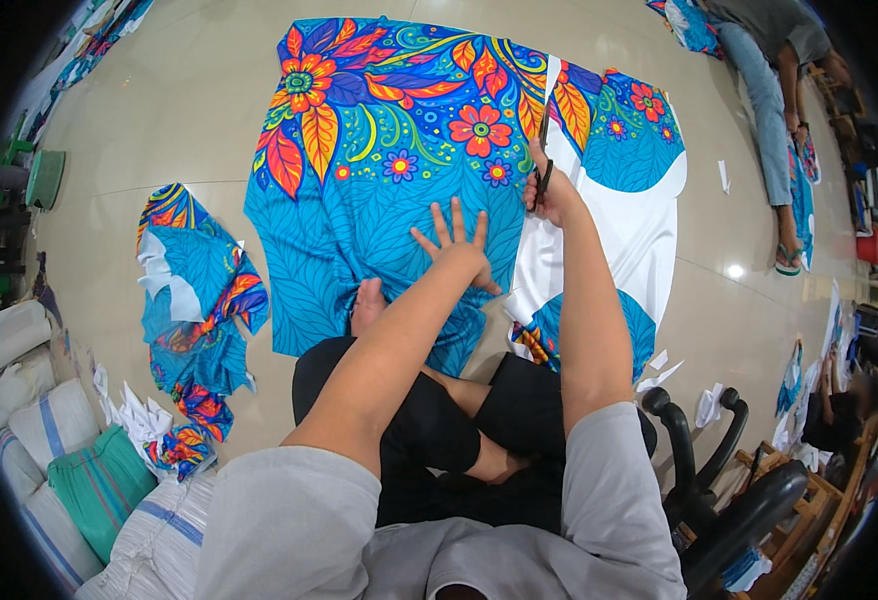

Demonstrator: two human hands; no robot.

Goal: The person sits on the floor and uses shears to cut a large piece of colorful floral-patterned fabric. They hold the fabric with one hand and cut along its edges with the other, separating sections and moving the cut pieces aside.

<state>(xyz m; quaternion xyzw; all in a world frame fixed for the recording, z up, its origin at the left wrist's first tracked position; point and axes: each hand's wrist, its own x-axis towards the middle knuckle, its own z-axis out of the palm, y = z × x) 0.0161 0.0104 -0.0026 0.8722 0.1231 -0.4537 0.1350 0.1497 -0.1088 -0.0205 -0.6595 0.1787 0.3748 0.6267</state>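
Fabric (389, 160) with a blue floral print lies on the floor (199, 130) under the left hand (466, 252), which rests palm down, fingers spread wide. Right hand (556, 197) holds scissors (544, 180), blades pointing forward where print meets white fabric (609, 230). Printed cloth pieces (199, 350) lie left of the left hand. Another person (759, 110) is positioned well beyond the right hand, to its right.
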